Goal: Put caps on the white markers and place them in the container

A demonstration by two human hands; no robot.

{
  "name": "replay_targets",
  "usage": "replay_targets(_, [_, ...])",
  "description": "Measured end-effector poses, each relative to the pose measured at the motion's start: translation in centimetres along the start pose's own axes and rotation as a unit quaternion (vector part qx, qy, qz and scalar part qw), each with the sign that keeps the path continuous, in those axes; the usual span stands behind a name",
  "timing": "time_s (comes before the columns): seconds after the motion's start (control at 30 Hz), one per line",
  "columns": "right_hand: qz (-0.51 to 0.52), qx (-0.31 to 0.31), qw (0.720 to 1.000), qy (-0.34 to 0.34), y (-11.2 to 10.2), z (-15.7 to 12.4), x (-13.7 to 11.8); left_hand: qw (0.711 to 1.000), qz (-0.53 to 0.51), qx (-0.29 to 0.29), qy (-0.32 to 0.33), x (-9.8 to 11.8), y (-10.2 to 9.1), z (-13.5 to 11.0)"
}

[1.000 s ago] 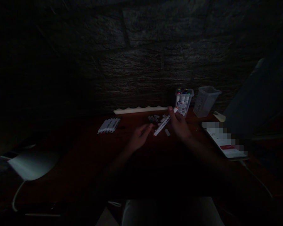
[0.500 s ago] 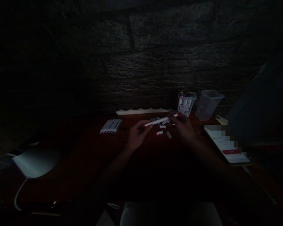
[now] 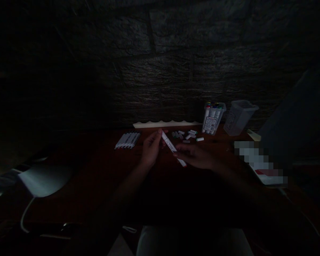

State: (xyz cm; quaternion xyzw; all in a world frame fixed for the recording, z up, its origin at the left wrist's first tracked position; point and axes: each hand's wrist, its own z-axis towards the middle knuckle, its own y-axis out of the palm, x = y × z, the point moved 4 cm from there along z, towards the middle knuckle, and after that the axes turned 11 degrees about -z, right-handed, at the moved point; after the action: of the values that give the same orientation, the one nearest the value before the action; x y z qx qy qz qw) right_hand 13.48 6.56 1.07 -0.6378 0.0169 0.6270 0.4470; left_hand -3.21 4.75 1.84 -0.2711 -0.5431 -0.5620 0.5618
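A white marker with printed text is held in both my hands above the dark wooden table, sloping down to the right. My left hand is closed around its upper end. Lower down, the fingers of my right hand pinch its barrel. The marker's low end shows a small reddish tip. Behind my right hand lie several loose marker caps, some with green or dark ends. To the left of my hands, several capless-looking white markers rest side by side in a row.
At the back right, a clear plastic box holds upright markers, and a second clear box stands beside it. A phone, partly pixelated, lies at right. A white lamp with a cable is at left. A pale wavy-edged strip runs along the wall.
The marker has swung from rising toward the right to sloping down toward the right. My right hand has come lower and nearer to me. The view has shifted slightly.
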Motion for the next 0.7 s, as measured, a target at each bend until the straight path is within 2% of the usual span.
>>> replay_targets(0.13, [0.039,-0.019,0.999,0.004,-0.1,0.0,-0.7,1.0,0.01,-0.007,0.005,0.1,0.1,-0.2])
replay_targets(0.27, [0.037,0.041,0.998,0.023,-1.8,-0.1,-1.2,0.999,-0.006,-0.02,-0.024,-0.5,0.4,-0.2])
replay_targets(0.4, [0.081,0.087,0.992,0.036,-2.9,-0.2,-1.0,0.999,-0.003,-0.027,-0.045,-0.6,0.6,-0.3])
replay_targets(0.5, [0.104,0.169,0.979,0.038,-4.3,-0.4,-0.4,0.999,0.015,-0.016,-0.042,-0.3,0.5,-0.2])
replay_targets(0.57, [0.103,0.246,0.962,0.048,-6.4,-0.6,0.0,0.999,0.017,-0.011,-0.035,-0.1,0.3,-0.1])
replay_targets(0.63, [0.068,0.341,0.936,0.044,-9.8,-1.1,-0.2,1.0,0.012,-0.004,-0.025,0.1,0.0,0.0])
replay_targets(0.7, [0.02,0.464,0.885,0.031,-14.0,-2.1,-0.9,1.0,0.007,0.001,-0.017,0.3,-0.1,0.0])
